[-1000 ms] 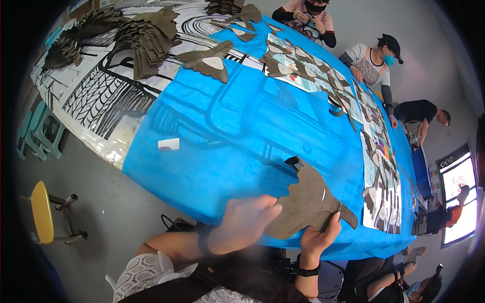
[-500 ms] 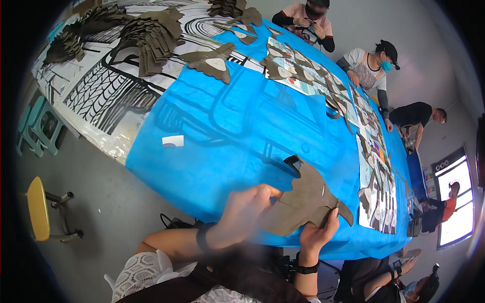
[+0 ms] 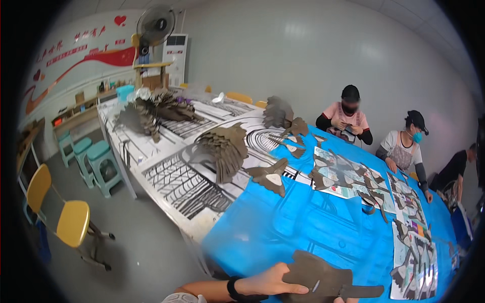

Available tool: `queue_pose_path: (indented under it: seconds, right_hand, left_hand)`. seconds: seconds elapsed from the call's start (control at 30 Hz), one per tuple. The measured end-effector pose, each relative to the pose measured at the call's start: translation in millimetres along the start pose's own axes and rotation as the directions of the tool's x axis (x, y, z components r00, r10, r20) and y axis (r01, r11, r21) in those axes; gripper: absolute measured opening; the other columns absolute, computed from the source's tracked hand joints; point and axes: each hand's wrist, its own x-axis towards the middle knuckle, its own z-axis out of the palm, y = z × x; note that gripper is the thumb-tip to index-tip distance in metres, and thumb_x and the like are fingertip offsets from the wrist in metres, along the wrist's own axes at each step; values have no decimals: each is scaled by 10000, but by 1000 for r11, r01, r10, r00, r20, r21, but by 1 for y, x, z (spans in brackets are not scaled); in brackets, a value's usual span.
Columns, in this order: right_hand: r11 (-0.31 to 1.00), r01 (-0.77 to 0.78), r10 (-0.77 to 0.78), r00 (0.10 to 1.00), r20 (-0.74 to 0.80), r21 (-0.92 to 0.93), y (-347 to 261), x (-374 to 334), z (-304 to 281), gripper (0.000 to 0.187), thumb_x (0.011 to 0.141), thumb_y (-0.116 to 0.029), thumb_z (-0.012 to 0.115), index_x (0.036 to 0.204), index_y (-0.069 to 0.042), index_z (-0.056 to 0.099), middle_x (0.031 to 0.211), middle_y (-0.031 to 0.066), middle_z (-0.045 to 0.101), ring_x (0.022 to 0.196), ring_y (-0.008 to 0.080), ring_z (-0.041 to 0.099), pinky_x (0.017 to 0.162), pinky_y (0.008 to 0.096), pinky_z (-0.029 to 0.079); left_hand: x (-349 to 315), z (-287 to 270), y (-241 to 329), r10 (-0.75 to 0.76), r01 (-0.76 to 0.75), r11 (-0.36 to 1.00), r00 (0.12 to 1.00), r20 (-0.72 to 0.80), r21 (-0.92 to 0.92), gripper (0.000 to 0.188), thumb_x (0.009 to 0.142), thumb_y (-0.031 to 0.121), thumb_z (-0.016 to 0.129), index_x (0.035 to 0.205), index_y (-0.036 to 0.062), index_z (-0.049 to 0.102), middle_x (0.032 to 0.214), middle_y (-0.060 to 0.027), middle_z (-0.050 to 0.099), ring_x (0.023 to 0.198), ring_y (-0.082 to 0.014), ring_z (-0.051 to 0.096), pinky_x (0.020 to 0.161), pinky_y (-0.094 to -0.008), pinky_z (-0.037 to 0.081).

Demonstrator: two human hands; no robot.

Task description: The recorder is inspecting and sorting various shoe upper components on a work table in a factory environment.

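Observation:
My left hand (image 3: 273, 280) is closed on the edge of a flat, dark brown cut-out (image 3: 318, 275), its thumb lying over the top face. The cut-out has a scalloped edge, a narrow strip pointing right and a small pale slit near the thumb. It is held at the near edge of the blue cloth (image 3: 283, 227). Of my right hand (image 3: 346, 300) only a sliver shows at the lower rim below the cut-out; its grip is hidden.
Stacks of brown cut-outs (image 3: 222, 151) lie on the black-and-white patterned table covering (image 3: 177, 177). More cut-outs with pale patches rest on printed sheets (image 3: 414, 262) at right. Several co-workers (image 3: 348, 116) are across the table. A yellow chair (image 3: 73, 222) and green stools (image 3: 103, 161) stand left.
My view has swung up and left, so the hands sit lower in the picture. The cut-out has turned, and my left thumb now lies over it. My right hand has mostly left view.

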Motion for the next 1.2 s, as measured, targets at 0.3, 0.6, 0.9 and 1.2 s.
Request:
queue_pose_path:
  seconds: [0.3, 0.6, 0.9, 1.2]
  right_hand:
    - [999, -47, 47, 999, -17, -25, -11, 20, 52, 192, 912, -172, 600, 1007, -42, 704, 804, 133, 674, 675, 286, 636, 623, 343, 488]
    - [989, -113, 118, 992, -47, 97, -4, 21, 50, 175, 910, -153, 615, 986, -27, 709, 786, 114, 665, 631, 226, 592, 601, 304, 463]
    - [987, -97, 105, 993, -61, 132, -3, 20, 49, 169, 920, -146, 604, 979, -32, 713, 779, 117, 672, 655, 246, 621, 606, 318, 476]
    - [996, -23, 31, 995, -92, 81, -10, 27, 51, 152, 908, -123, 608, 963, -31, 716, 746, 139, 644, 650, 296, 614, 600, 347, 479]
  left_hand:
    - [14, -128, 123, 399, -370, 913, 719, -569, 172, 366, 915, 160, 655, 1222, -13, 555, 1128, -91, 652, 1009, -174, 628, 914, -327, 493]
    - [90, -339, 149, 320, -149, 946, 309, -896, 287, 172, 877, 133, 636, 992, 8, 612, 909, -96, 649, 799, -216, 651, 658, -366, 551]
    - [69, -379, 128, 377, 525, 725, 239, -895, 446, 328, 837, 290, 703, 858, -28, 626, 727, -119, 651, 550, -233, 637, 463, -352, 494]
    - [117, -289, 101, 579, 288, 198, 737, -349, 937, 109, 815, 143, 634, 877, 54, 616, 779, -214, 660, 769, -376, 668, 661, -475, 518]
